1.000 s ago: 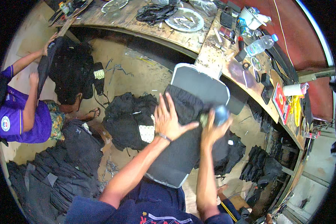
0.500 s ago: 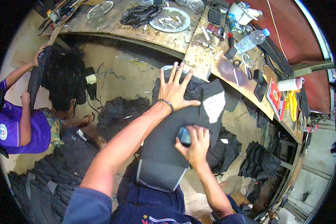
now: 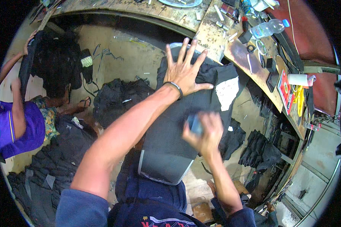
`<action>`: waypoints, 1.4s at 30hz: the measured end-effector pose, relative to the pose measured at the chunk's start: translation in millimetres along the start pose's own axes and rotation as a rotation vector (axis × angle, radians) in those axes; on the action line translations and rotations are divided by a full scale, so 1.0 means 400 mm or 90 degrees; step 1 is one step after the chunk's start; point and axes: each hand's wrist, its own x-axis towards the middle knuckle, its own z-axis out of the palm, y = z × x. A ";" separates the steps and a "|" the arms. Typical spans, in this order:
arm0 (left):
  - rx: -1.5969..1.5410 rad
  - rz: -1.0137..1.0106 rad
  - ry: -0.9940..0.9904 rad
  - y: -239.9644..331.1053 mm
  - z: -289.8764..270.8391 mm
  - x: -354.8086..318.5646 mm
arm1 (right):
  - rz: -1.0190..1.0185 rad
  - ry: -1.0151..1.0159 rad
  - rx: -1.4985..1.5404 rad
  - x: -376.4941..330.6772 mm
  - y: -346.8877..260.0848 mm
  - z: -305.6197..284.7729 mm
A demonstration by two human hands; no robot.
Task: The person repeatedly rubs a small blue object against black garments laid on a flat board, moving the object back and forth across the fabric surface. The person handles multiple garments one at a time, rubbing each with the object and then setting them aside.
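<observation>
A black garment [image 3: 170, 125] is spread over a long board [image 3: 165, 168] that lies across my lap, its bare dark end towards me. My left hand [image 3: 183, 72] presses flat on the far part of the cloth, fingers spread. Beside that hand, a white fabric piece [image 3: 227, 92] shows on the garment's right side. My right hand [image 3: 208, 130], smeared by motion, is closed round a dark rounded block with a bluish face [image 3: 195, 125] over the middle of the cloth. I cannot make out whether the block touches the cloth.
A wooden bench [image 3: 212, 41] runs along the far side and right, bearing a plastic bottle [image 3: 269, 29], a red booklet [image 3: 285, 92] and a paper roll [image 3: 299, 80]. Black cloth heaps [image 3: 119, 100] lie on the floor. At the left, a person in purple [image 3: 21, 128] holds a long dark piece.
The whole view has shifted, so the bench and board sit higher in it. My right hand is now blurred, and the block shows a lighter face. My left hand stays flat on the cloth.
</observation>
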 end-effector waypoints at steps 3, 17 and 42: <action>0.045 0.034 -0.028 -0.002 0.001 0.005 | 0.078 -0.023 -0.063 -0.038 -0.035 0.027; -0.046 0.230 0.017 -0.013 0.026 0.014 | 0.043 -0.195 0.090 -0.100 -0.137 0.068; -0.158 0.173 0.034 -0.025 0.110 0.036 | -0.051 -0.238 0.028 0.102 -0.041 0.074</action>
